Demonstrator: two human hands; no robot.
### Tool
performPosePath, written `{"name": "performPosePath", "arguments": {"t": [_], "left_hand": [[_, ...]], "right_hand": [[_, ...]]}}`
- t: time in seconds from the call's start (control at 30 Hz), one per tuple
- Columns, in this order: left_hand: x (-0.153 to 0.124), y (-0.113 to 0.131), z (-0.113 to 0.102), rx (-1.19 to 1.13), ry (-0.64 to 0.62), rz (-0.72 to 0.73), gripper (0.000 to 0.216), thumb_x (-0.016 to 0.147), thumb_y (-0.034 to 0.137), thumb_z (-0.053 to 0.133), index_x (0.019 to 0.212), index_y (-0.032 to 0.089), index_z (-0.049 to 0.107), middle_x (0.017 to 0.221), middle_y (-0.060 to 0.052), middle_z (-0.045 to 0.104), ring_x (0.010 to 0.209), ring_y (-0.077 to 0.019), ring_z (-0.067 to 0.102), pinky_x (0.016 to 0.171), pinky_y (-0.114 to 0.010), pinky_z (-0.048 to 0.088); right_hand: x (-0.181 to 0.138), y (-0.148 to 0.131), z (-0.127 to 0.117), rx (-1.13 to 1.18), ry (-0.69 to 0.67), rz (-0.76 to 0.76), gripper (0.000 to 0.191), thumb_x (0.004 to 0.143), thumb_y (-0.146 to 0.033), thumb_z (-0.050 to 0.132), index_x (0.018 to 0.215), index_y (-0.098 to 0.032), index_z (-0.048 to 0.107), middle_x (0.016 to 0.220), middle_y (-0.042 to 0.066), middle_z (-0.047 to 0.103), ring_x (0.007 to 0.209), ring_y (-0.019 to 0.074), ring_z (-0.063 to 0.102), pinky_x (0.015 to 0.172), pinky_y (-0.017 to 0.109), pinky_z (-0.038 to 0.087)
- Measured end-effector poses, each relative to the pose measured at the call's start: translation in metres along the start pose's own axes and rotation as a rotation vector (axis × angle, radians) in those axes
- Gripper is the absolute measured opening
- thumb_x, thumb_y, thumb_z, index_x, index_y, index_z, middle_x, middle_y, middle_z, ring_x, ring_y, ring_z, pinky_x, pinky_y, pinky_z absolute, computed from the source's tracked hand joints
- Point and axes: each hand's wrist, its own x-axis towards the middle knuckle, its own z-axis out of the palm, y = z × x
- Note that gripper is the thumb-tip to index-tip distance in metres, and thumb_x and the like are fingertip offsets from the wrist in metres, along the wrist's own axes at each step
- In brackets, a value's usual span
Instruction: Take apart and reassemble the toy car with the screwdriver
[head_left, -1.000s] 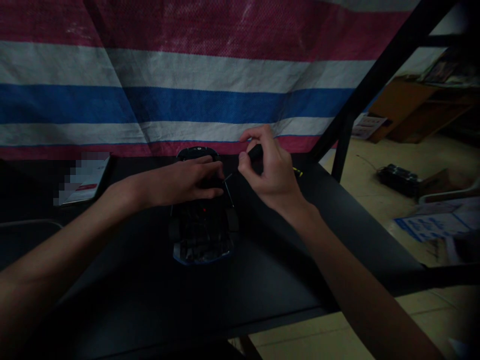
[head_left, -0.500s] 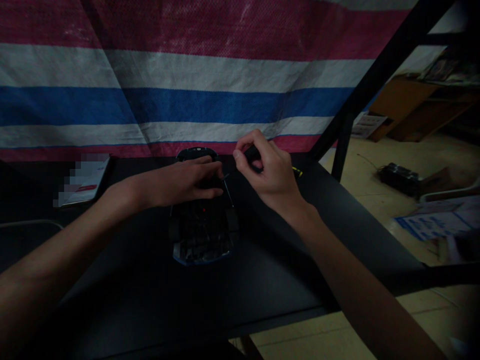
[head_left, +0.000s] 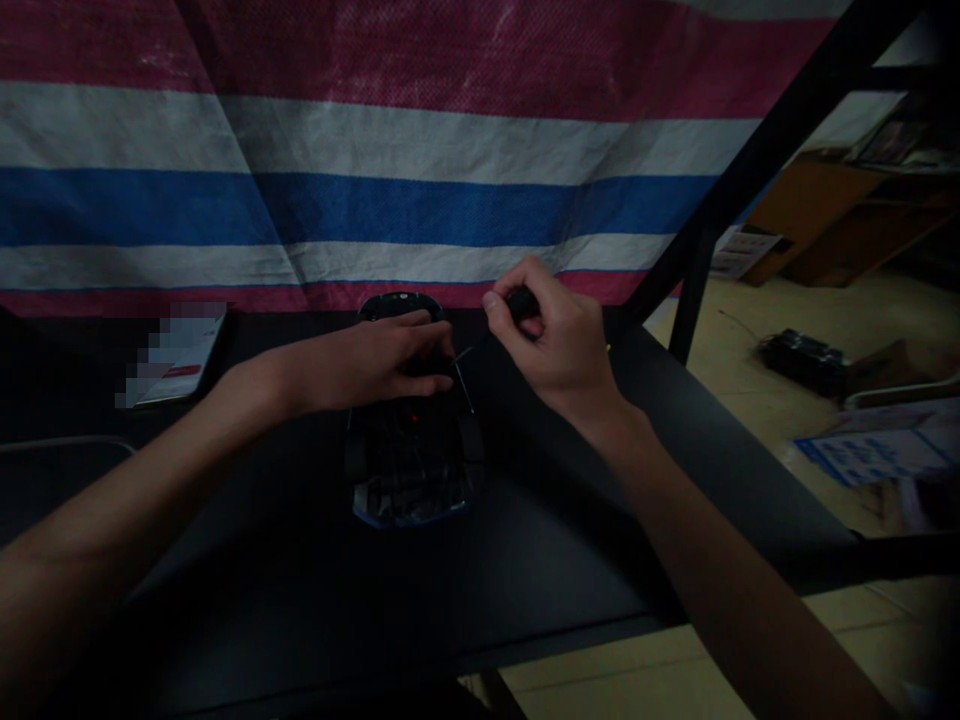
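Observation:
A dark toy car (head_left: 409, 470) lies wheels up on the black table, with a small red spot on its underside. Across its far half rests my left hand (head_left: 405, 355), fingers bent down against the car and partly hidden. To the right of the car, my right hand (head_left: 547, 325) is closed around the black handle of a screwdriver (head_left: 520, 301). The screwdriver's thin shaft slants down toward the car's right side, close to my left fingertips. Where its tip meets the car is too dark to tell.
A phone-like flat item (head_left: 184, 365) lies on the table (head_left: 585, 590) at the left. Behind hangs a striped tarp (head_left: 420, 215). A black metal frame post (head_left: 690, 295) rises at the table's far right corner. Boxes (head_left: 874, 455) stand on the floor beyond.
My right hand has shifted slightly right with the screwdriver, a little away from my left hand. The whole view has slid slightly. My left hand stays on the toy car.

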Motion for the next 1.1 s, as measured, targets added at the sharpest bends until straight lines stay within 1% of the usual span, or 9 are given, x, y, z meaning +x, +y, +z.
{"name": "performPosePath", "arguments": {"t": [0.17, 0.3, 0.4, 0.53, 0.67, 0.8, 0.87, 0.97, 1.1], "left_hand": [[0.0001, 0.0004, -0.0005, 0.003, 0.010, 0.015, 0.030, 0.104, 0.045, 0.055, 0.119, 0.020, 0.062, 0.118, -0.007, 0.059, 0.093, -0.0188, 0.065, 0.081, -0.029, 0.048], [0.0004, 0.0005, -0.0009, -0.003, 0.005, 0.014, 0.029, 0.103, 0.044, 0.056, 0.120, 0.020, 0.061, 0.118, -0.007, 0.059, 0.092, -0.0187, 0.065, 0.080, -0.029, 0.048], [0.0011, 0.0009, -0.0012, -0.005, 0.004, 0.018, 0.029, 0.103, 0.043, 0.056, 0.120, 0.020, 0.061, 0.120, -0.007, 0.059, 0.095, -0.0194, 0.065, 0.082, -0.029, 0.048], [0.0014, 0.0019, -0.0021, 0.012, 0.002, 0.008, 0.030, 0.103, 0.044, 0.056, 0.120, 0.019, 0.061, 0.120, -0.008, 0.060, 0.098, -0.0207, 0.065, 0.084, -0.030, 0.048], [0.0008, 0.0033, -0.0030, 0.000, -0.003, 0.010, 0.032, 0.104, 0.044, 0.055, 0.123, 0.020, 0.061, 0.122, -0.008, 0.061, 0.101, -0.0214, 0.065, 0.088, -0.030, 0.048], [0.0001, 0.0049, -0.0032, -0.010, 0.006, -0.004, 0.032, 0.103, 0.043, 0.056, 0.125, 0.021, 0.060, 0.125, -0.007, 0.061, 0.105, -0.0216, 0.065, 0.089, -0.030, 0.048], [-0.0004, 0.0058, -0.0034, -0.012, 0.003, -0.013, 0.033, 0.103, 0.044, 0.056, 0.126, 0.021, 0.060, 0.126, -0.008, 0.061, 0.104, -0.0214, 0.065, 0.087, -0.029, 0.049], [-0.0008, 0.0066, -0.0036, -0.010, 0.000, -0.032, 0.033, 0.103, 0.045, 0.056, 0.126, 0.021, 0.060, 0.126, -0.008, 0.061, 0.101, -0.0209, 0.066, 0.084, -0.029, 0.049], [-0.0006, 0.0057, -0.0032, 0.000, 0.014, -0.048, 0.035, 0.103, 0.048, 0.057, 0.125, 0.021, 0.061, 0.123, -0.007, 0.061, 0.100, -0.0212, 0.067, 0.083, -0.030, 0.050]], "right_hand": [[0.0001, -0.0013, 0.0006, 0.023, -0.010, -0.036, 0.005, 0.096, -0.020, 0.058, 0.096, -0.025, 0.060, 0.085, 0.000, 0.068, 0.072, 0.0166, 0.062, 0.070, 0.033, 0.051], [0.0001, -0.0037, 0.0000, 0.032, -0.043, -0.042, 0.014, 0.094, -0.018, 0.055, 0.104, -0.025, 0.060, 0.094, 0.002, 0.070, 0.079, 0.0187, 0.064, 0.080, 0.038, 0.054], [-0.0006, -0.0044, 0.0000, 0.033, -0.029, 0.002, 0.007, 0.096, -0.021, 0.057, 0.099, -0.025, 0.060, 0.087, -0.001, 0.069, 0.068, 0.0153, 0.060, 0.073, 0.034, 0.053], [-0.0015, -0.0032, 0.0007, 0.045, -0.043, 0.020, 0.014, 0.092, -0.018, 0.058, 0.104, -0.025, 0.060, 0.090, 0.000, 0.068, 0.072, 0.0160, 0.062, 0.066, 0.031, 0.049], [-0.0020, 0.0001, 0.0015, 0.030, -0.005, 0.079, 0.004, 0.097, -0.024, 0.056, 0.098, -0.025, 0.059, 0.076, -0.003, 0.061, 0.060, 0.0140, 0.057, 0.063, 0.030, 0.047], [-0.0020, 0.0028, 0.0013, 0.053, -0.044, 0.011, 0.021, 0.094, -0.015, 0.051, 0.111, -0.025, 0.056, 0.089, 0.000, 0.065, 0.077, 0.0185, 0.063, 0.078, 0.036, 0.053], [-0.0019, 0.0033, 0.0018, 0.039, -0.042, 0.001, 0.016, 0.097, -0.018, 0.051, 0.110, -0.025, 0.055, 0.094, 0.001, 0.066, 0.083, 0.0201, 0.065, 0.085, 0.039, 0.054], [-0.0012, 0.0041, 0.0034, 0.038, -0.028, 0.006, 0.011, 0.099, -0.021, 0.054, 0.109, -0.026, 0.055, 0.096, 0.002, 0.067, 0.086, 0.0205, 0.067, 0.087, 0.040, 0.056], [0.0013, 0.0048, 0.0032, 0.101, -0.014, -0.031, 0.024, 0.094, -0.017, 0.060, 0.115, -0.025, 0.054, 0.103, 0.004, 0.068, 0.090, 0.0207, 0.069, 0.086, 0.039, 0.058]]}}
